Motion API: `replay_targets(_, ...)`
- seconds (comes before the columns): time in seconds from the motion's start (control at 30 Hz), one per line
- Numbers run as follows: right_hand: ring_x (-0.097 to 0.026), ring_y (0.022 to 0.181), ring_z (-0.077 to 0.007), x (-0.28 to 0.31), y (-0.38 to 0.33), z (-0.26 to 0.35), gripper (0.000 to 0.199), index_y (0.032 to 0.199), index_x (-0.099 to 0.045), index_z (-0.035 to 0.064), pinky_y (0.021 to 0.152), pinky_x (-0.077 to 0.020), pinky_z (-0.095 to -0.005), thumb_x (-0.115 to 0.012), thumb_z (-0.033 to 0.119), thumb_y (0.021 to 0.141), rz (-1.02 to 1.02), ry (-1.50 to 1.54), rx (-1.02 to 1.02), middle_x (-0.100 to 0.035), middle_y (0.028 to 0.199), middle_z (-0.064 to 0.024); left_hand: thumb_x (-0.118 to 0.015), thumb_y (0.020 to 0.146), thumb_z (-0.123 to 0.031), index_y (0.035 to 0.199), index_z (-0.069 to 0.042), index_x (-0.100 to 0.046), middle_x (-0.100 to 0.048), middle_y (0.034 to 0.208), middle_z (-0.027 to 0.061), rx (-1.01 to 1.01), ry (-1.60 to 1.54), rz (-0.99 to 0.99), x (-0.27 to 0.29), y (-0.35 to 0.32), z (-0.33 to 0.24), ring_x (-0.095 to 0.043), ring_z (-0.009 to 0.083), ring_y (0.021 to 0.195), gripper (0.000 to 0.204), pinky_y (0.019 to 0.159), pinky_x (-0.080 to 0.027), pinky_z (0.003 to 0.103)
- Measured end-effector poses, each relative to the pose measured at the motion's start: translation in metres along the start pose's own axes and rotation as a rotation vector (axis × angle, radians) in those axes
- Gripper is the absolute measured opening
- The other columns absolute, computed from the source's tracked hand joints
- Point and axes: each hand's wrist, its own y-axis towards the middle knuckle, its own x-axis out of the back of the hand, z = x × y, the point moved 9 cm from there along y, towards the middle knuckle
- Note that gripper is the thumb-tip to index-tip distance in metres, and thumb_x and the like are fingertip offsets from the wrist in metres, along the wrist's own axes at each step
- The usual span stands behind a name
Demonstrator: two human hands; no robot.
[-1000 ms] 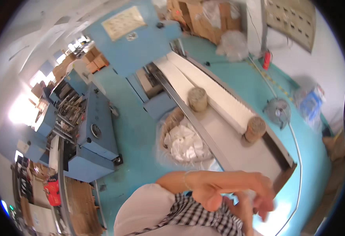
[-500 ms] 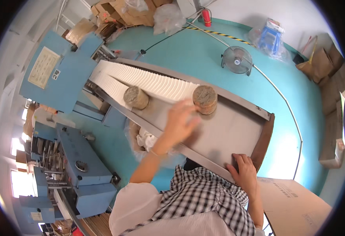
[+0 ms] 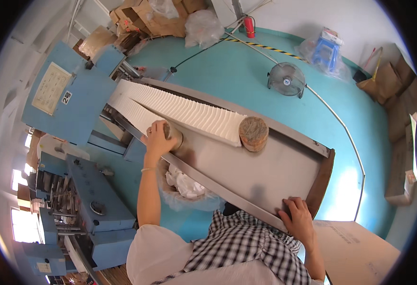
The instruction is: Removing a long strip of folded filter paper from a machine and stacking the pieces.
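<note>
Both hands at the metal tray

The left hand [image 3: 158, 135] is clamped on a round weight [image 3: 174, 137] at the near row of white sheets [image 3: 134, 115]; the right hand [image 3: 297, 219] grips the tray [image 3: 265, 175] rim (another round block [image 3: 253, 134] sits farther right).

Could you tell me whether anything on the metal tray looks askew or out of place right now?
Nothing stands out. Two rows of white sheets stand packed on the grey metal tray, each ending at a round block. The left hand rests on the near block; the far block stands untouched. The right hand grips the tray's near edge.
</note>
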Motion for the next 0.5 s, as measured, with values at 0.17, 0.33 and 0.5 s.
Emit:
replay_targets(0.17, -0.057, 0.11, -0.0384, -0.001, 0.03, 0.015, 0.052, 0.131, -0.054, 0.0025, 0.09, -0.0498, -0.0457, -0.073, 0.017, 0.085, 0.222, -0.055, -0.098, -0.057, 0.12, -0.0194, -0.077, 0.074, -0.049, 0.141, -0.008, -0.045, -0.038, 0.153, 0.02, -0.531, -0.085, -0.277, -0.016, -0.027, -0.118, -0.033, 0.039, 0.143, 0.085, 0.105, -0.024, 0.07)
replay_targets(0.33, -0.052, 0.121, -0.0415, 0.03, 0.131, 0.098, 0.083, 0.145, -0.041, 0.0058, 0.1, -0.0429, -0.0493, -0.082, 0.018, 0.074, -0.138, -0.032, 0.312, -0.049, 0.136, -0.0218, -0.073, 0.078, -0.034, 0.139, -0.008, -0.044, -0.034, 0.155, 0.019, -0.715, -0.32, -0.128, -0.053, -0.074, -0.218, -0.03, 0.0392, 0.145, 0.073, 0.11, -0.017, 0.066)
replay_targets(0.5, -0.049, 0.124, -0.0438, 0.004, 0.215, 0.059, 0.104, 0.147, -0.039, 0.0065, 0.101, -0.0425, -0.0522, -0.09, 0.034, 0.06, -0.262, -0.104, 0.281, -0.045, 0.139, -0.0249, -0.07, 0.076, -0.022, 0.142, -0.01, -0.044, -0.038, 0.153, 0.0164, -0.71, -0.341, -0.265, -0.075, -0.051, -0.22, -0.031, 0.034, 0.145, 0.072, 0.111, -0.014, 0.063)
